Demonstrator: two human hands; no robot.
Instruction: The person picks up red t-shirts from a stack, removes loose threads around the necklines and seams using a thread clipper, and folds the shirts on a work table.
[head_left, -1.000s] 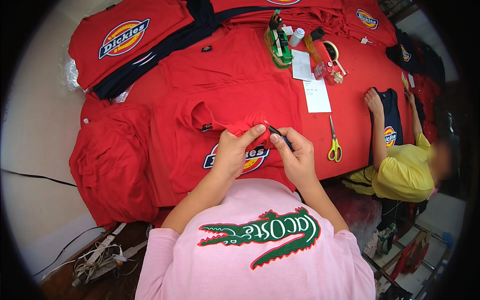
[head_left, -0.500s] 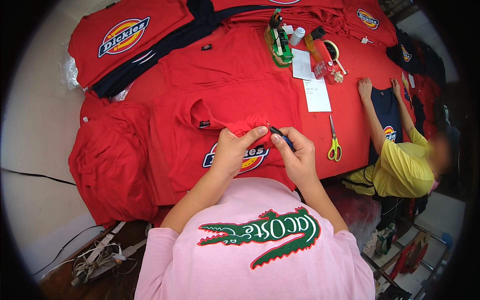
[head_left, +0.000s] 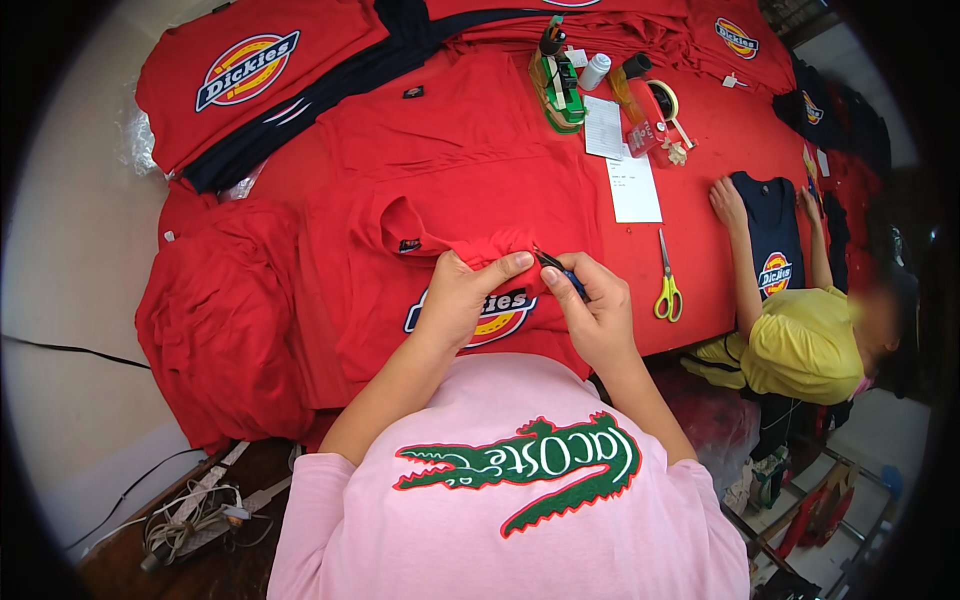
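A red T-shirt (head_left: 390, 290) with a printed chest logo lies before me on the table, its collar bunched up. My left hand (head_left: 468, 290) pinches a gathered fold of it between thumb and fingers. Small thread snips (head_left: 568, 275), dark with a blue part, are gripped in my right hand (head_left: 602, 310). Their tips meet the red cloth right beside my left thumb. Most of the snips' body is hidden in my palm.
Yellow-green scissors (head_left: 668, 290) and white paper sheets (head_left: 635, 190) lie to the right. Behind are a green tool (head_left: 558, 90), a thread spool (head_left: 594, 70) and a red tape dispenser (head_left: 650, 125). A co-worker in yellow (head_left: 805, 340) handles a navy shirt (head_left: 768, 230). Red garments (head_left: 225, 310) heap at left.
My hands stay nearly in place, with the snips at the cloth. The co-worker's hands and the navy shirt have shifted slightly, and that person's body has leaned lower.
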